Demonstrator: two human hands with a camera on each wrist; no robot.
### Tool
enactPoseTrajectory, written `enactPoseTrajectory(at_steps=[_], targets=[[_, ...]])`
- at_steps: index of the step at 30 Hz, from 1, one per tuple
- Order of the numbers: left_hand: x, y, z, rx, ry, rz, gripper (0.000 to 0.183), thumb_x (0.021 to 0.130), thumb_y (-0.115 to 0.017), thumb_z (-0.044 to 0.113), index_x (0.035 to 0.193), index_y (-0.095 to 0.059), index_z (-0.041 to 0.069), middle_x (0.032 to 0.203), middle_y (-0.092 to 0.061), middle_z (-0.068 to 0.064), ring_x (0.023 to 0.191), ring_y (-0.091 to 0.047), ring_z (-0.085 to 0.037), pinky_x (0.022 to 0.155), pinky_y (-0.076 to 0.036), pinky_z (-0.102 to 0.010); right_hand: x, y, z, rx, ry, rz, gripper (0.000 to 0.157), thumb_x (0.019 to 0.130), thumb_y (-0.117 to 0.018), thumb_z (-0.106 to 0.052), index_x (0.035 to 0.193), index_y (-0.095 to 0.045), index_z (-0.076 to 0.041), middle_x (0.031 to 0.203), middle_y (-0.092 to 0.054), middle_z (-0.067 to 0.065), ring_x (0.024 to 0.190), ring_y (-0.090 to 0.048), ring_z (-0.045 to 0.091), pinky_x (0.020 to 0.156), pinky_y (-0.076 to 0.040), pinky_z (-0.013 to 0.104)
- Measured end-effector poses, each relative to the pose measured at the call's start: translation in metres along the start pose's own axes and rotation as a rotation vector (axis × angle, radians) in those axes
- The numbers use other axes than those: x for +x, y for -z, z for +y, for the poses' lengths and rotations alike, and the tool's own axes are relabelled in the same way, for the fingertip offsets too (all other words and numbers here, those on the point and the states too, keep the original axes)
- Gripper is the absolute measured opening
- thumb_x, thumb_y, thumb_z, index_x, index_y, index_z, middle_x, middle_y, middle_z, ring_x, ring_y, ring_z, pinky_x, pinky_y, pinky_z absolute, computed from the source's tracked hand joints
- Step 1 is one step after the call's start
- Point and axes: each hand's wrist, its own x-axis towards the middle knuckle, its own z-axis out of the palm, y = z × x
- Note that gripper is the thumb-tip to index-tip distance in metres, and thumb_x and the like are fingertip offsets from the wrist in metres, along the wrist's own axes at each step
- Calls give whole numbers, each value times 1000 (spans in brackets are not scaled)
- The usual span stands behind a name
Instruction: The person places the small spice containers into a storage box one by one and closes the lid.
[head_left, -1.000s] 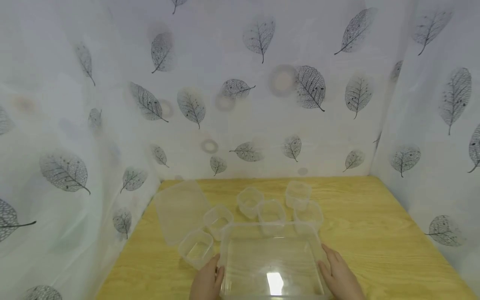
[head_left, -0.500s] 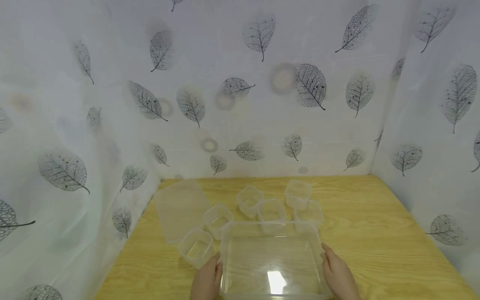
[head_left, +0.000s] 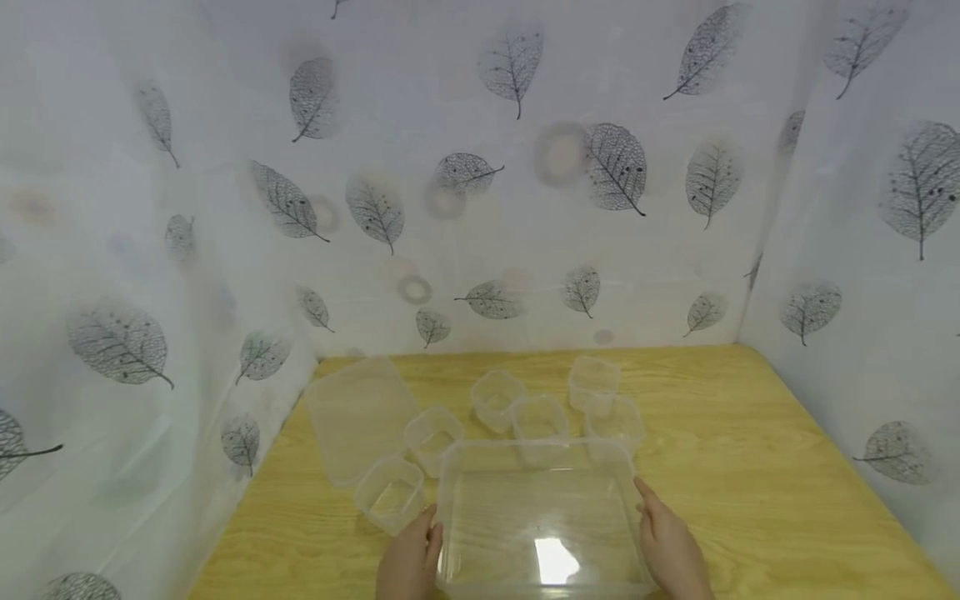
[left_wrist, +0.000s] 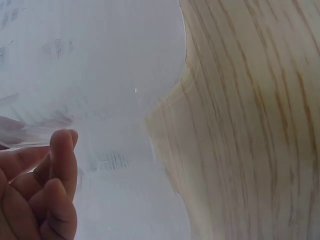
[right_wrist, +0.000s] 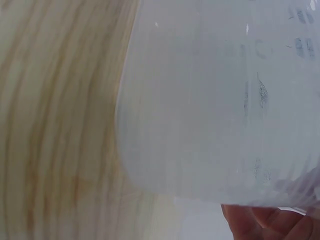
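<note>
A large, shallow, clear plastic box (head_left: 540,500) sits at the front middle of the wooden table, its open top facing up and nothing inside it. My left hand (head_left: 408,554) grips its left side, with fingertips at the rim. On the opposite side my right hand (head_left: 671,546) holds the right wall. The left wrist view shows curled fingers (left_wrist: 62,165) at the box's edge, against its cloudy wall (left_wrist: 130,55). Under the edge in the right wrist view, some fingers (right_wrist: 250,222) show; the rest of that hand is out of frame.
Several small clear square tubs stand behind and left of the box, among them a left tub (head_left: 390,492) beside my left hand and a back tub (head_left: 594,383). A flat translucent sheet (head_left: 363,417) lies at the back left. Leaf-printed curtains (head_left: 487,208) enclose the wooden table (head_left: 750,467).
The head view has shifted slightly. My right thumb, which overlapped the box's right wall a second ago, now lies at its outer edge. The box and tubs keep their places on the table.
</note>
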Motion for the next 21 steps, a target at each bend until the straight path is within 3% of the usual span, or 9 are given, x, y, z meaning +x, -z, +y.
enactPoseTrajectory(at_steps=[4,7,12,16,21], targets=[[1,3,-3,-15,19,17,30,88,-53,21,109,-57,-1,75,-56,5,59,-50,-5,48,-40,-21,0,-1,-1,-4,14,6,41,89,-35,-1,129,-37,4,104,-58,26,49,-37,14,44,-35,26],[2,5,-5,-10,31,68,29,87,-55,22,105,-58,-1,79,-56,4,63,-53,-7,50,-42,-20,0,-2,-1,-6,19,9,41,88,-35,-1,128,-38,5,103,-58,26,51,-39,14,45,-36,27],[10,11,-12,0,16,221,28,81,-63,16,101,-57,-3,91,-57,-9,84,-55,-25,68,-50,-35,-2,-2,-1,12,5,6,40,90,-33,-1,129,-38,3,105,-57,25,49,-36,13,42,-34,26],[16,14,-17,-27,13,333,38,75,-69,12,104,-53,-7,102,-53,-19,97,-48,-35,80,-44,-47,-2,-2,0,16,-1,4,39,90,-33,-2,129,-38,3,105,-57,26,46,-34,13,40,-33,24],[19,12,-24,-19,78,381,55,71,-73,14,110,-45,-12,110,-45,-26,103,-40,-40,80,-44,-48,-2,-2,1,17,4,4,39,90,-33,-1,129,-37,3,105,-57,27,45,-35,12,40,-33,24]])
